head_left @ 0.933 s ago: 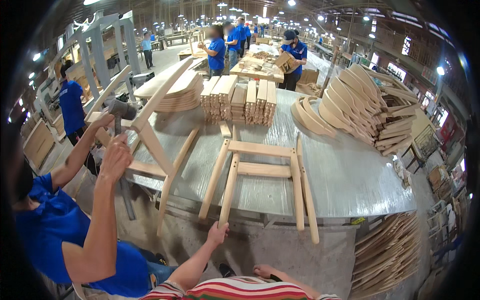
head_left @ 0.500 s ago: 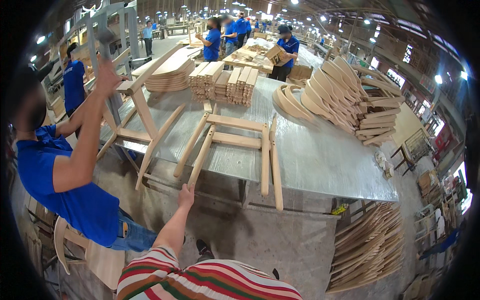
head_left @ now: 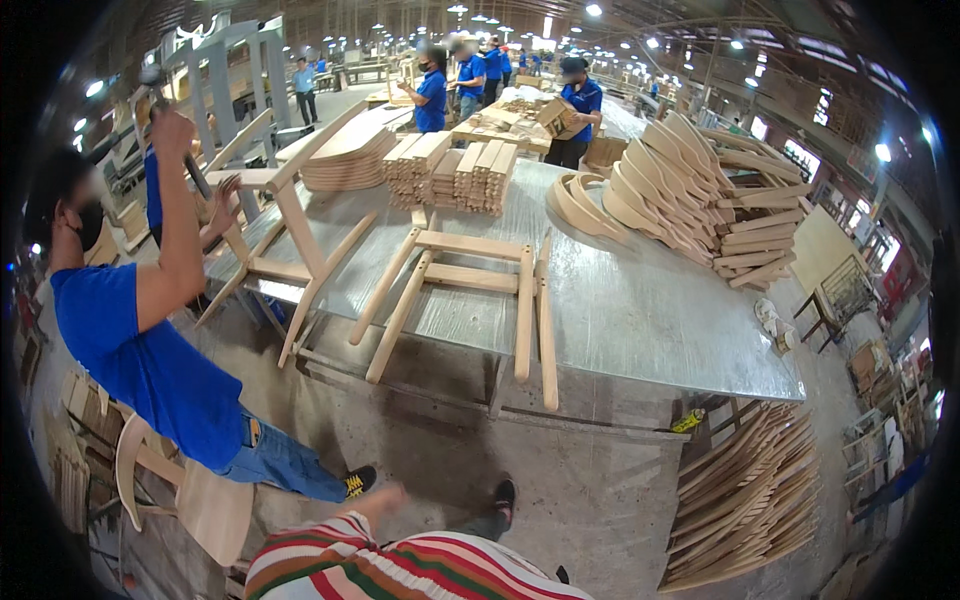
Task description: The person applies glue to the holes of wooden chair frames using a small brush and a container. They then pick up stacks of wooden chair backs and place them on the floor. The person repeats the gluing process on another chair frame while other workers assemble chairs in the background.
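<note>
My left hand shows only as a blur low in the picture, just above my striped shirt and well short of the table. I cannot tell whether its fingers are apart, and nothing shows in it. My right hand is out of sight. The nearest thing ahead is a bare wooden chair frame, which lies flat on the metal-topped table with its legs over the near edge. To the left, a co-worker in a blue shirt holds a second chair frame and has a mallet raised overhead.
Stacks of short wooden pieces and curved chair parts stand on the far half of the table. More curved parts are piled on the floor at right. A wooden chair stands behind the co-worker. Other workers in blue stand at benches farther back.
My left arm, stretched toward the table edge before, has dropped back close to my body. The co-worker has swung the mallet up high. My view has pulled back and left.
</note>
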Demonstrator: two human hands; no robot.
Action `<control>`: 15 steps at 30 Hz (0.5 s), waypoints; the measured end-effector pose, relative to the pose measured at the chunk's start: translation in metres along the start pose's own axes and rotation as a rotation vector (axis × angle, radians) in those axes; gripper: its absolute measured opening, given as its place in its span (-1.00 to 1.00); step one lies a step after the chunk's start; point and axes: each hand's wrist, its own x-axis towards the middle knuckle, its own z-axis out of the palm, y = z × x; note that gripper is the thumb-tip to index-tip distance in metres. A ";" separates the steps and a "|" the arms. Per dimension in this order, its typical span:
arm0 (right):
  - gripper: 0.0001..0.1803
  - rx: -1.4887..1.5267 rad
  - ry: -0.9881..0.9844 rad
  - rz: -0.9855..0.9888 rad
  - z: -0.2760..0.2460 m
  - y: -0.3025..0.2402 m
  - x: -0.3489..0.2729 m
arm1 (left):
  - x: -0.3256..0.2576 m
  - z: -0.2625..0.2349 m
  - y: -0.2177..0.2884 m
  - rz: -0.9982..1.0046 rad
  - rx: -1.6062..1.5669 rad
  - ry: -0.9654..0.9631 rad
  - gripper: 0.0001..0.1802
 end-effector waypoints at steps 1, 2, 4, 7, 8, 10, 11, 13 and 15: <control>-0.60 -0.007 -0.010 -0.014 0.001 0.008 0.001 | -0.018 0.006 -0.014 0.261 0.124 -0.281 -0.55; -0.60 -0.015 -0.004 -0.038 0.001 0.020 0.002 | -0.034 0.011 -0.026 0.545 0.162 -0.555 -0.56; -0.60 -0.045 0.042 -0.150 -0.002 0.049 0.003 | -0.028 0.004 -0.027 0.356 0.054 -0.456 -0.60; -0.61 -0.092 -0.027 -0.188 -0.044 0.014 0.005 | -0.002 0.043 -0.030 0.054 -0.136 -0.338 -0.63; -0.62 -0.004 0.017 -0.210 -0.054 0.003 0.002 | 0.006 0.060 -0.032 -0.046 -0.220 -0.285 -0.63; -0.62 0.073 0.071 -0.221 -0.085 -0.006 0.008 | 0.047 0.074 -0.013 -0.096 0.067 -0.261 -0.59; -0.62 0.059 0.048 -0.222 -0.096 -0.012 0.012 | 0.072 0.063 0.004 -0.073 0.429 -0.254 -0.55; -0.64 -0.076 0.040 -0.186 -0.118 -0.020 0.023 | 0.105 0.048 0.030 -0.070 0.686 -0.122 -0.55; -0.63 -0.065 0.003 -0.107 -0.136 0.004 0.039 | 0.132 0.051 0.074 -0.063 0.472 0.094 -0.61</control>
